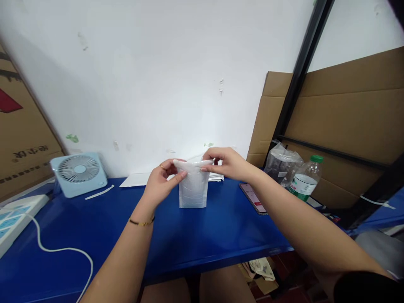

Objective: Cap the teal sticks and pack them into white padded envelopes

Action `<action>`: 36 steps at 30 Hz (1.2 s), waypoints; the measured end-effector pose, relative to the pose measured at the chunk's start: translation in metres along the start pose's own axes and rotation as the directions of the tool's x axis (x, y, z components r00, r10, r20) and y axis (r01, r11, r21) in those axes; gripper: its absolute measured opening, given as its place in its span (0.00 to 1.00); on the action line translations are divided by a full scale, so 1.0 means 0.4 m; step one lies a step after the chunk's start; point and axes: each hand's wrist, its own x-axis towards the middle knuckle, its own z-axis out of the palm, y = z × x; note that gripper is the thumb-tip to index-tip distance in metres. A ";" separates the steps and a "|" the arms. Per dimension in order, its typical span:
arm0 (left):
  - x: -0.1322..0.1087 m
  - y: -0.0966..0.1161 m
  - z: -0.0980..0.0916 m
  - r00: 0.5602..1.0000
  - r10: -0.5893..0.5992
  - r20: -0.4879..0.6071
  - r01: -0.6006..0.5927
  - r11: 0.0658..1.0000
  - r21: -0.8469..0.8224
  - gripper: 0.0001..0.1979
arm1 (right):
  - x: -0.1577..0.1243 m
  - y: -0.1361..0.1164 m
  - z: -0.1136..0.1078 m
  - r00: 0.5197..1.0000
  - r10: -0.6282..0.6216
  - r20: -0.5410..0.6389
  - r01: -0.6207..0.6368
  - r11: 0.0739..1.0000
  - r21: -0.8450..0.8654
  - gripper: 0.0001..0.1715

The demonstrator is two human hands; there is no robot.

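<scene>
A small white padded mailer bag (193, 189) stands upright on the blue table (202, 235), its bottom edge resting on the surface. My left hand (164, 179) pinches the bag's top left corner; a ring and a thin gold bracelet show on that hand and wrist. My right hand (225, 163) pinches the top right edge, fingers closed on the flap. Behind the bag lies a low stack of white mailers (139, 179) against the wall.
A light-blue desk fan (78, 173) and a white strip (99, 192) sit at the left, a power strip (14, 219) with white cable (59, 251) nearer. A phone (254, 198), water bottle (305, 179), plastic bag (282, 162) and cardboard sheets (344, 122) are at the right.
</scene>
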 end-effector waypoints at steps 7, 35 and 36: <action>-0.147 0.026 0.031 0.926 0.366 -0.090 -0.305 0.868 0.391 0.15 | -0.125 -0.059 0.046 0.987 0.002 -0.160 -0.015 0.997 -0.082 0.17; -0.301 -0.150 -0.155 0.668 -0.097 -0.738 0.242 0.966 0.093 0.31 | 0.372 0.190 0.594 0.563 0.822 0.084 -0.661 0.387 0.643 0.11; -0.302 -0.151 -0.152 0.677 -0.117 -0.726 0.262 0.961 0.089 0.31 | 0.367 0.191 0.604 0.563 0.820 0.102 -0.667 0.378 0.642 0.11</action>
